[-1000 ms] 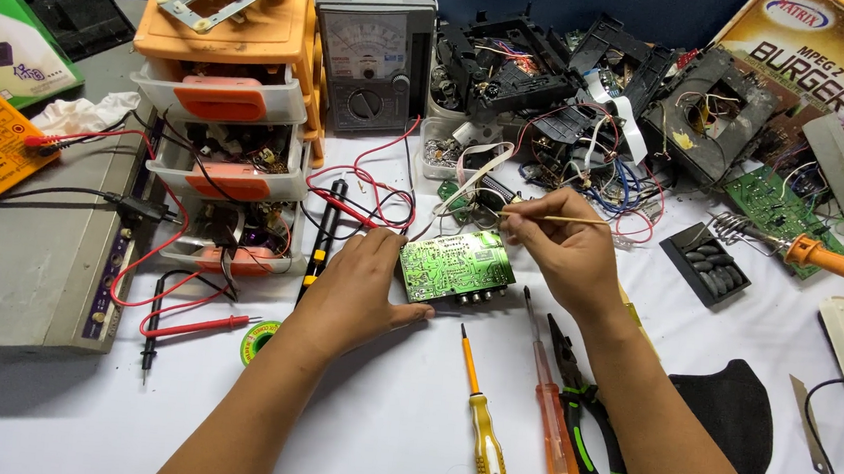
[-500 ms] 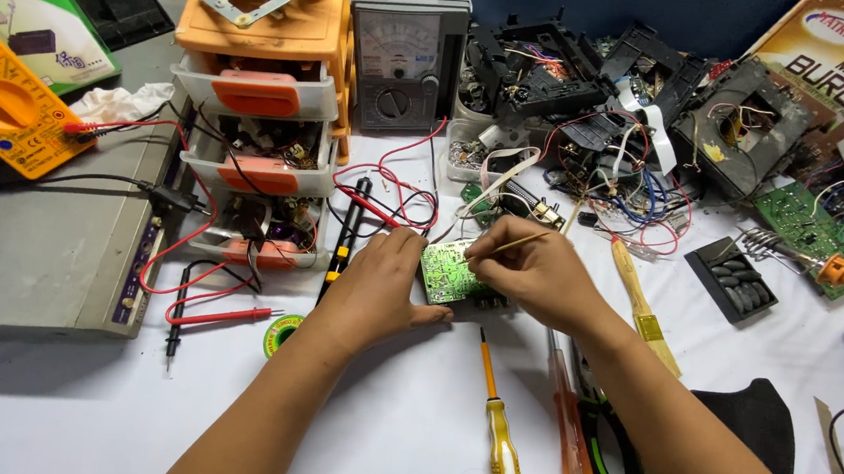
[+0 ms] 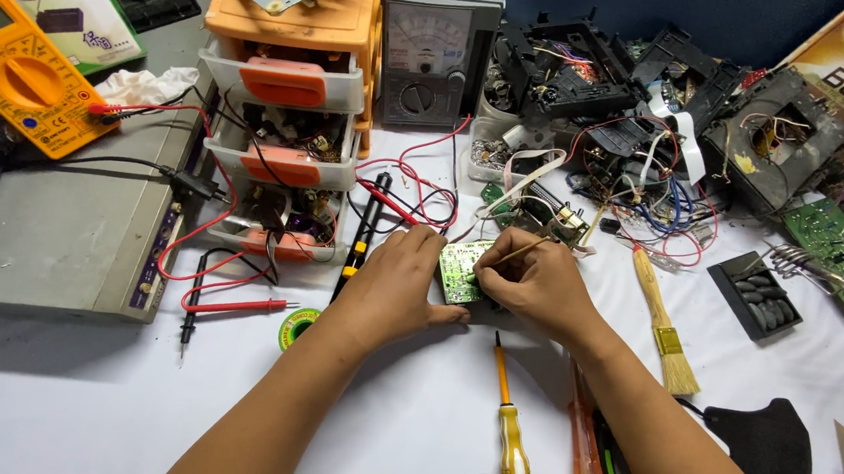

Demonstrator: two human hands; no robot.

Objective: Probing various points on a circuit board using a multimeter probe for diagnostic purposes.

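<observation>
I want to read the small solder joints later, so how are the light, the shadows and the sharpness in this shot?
Head view: even, bright light; soft shadows under the forearms on the white table cloth. The small green circuit board is sharp but partly covered by the left hand and right hand. Edges bend slightly.

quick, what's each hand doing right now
Left hand: holding the green circuit board steady on the table.
Right hand: closed on a thin stick.

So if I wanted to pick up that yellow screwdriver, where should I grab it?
Grab the yellow screwdriver by its fat yellow-and-white handle, probably from above and the near edge of the table. It lies flat, handle toward you, thin orange shaft pointing at the right hand. The handle's left side is open; orange-handled tools crowd its right.
</observation>
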